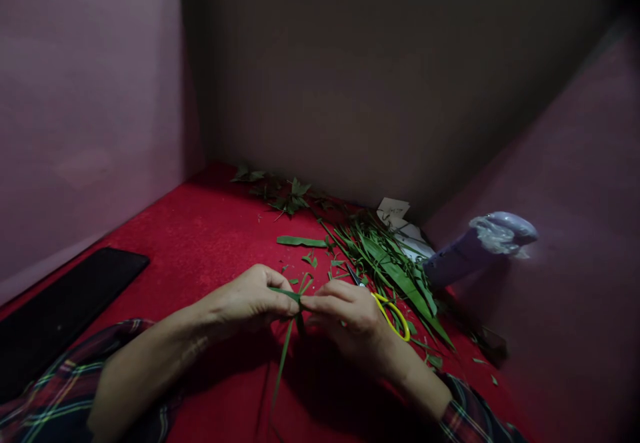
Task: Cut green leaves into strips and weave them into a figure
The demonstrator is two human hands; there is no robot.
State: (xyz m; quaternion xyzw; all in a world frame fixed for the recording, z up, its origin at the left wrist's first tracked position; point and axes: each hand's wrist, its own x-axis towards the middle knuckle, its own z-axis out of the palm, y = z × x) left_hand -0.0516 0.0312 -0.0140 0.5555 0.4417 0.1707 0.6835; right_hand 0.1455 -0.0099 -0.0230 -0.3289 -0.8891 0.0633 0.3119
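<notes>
Between my two hands is a green leaf strip, folded or crossed with thinner strips, one of which hangs down toward me. My left hand is closed, pinching the strip between thumb and forefinger. From the other side, my right hand grips the same piece with its fingertips, the fingers close together. Just beyond my right hand lies a pair of scissors with yellow handles, its dark blades pointing away and partly hidden among leaf scraps. Exactly how the strips cross is hidden by my fingers.
A pile of long green leaves lies at right on the red surface, with leafy sprigs at the back. Behind the pile are white papers and a purple container with clear plastic. A black flat panel lies left. Walls enclose the sides.
</notes>
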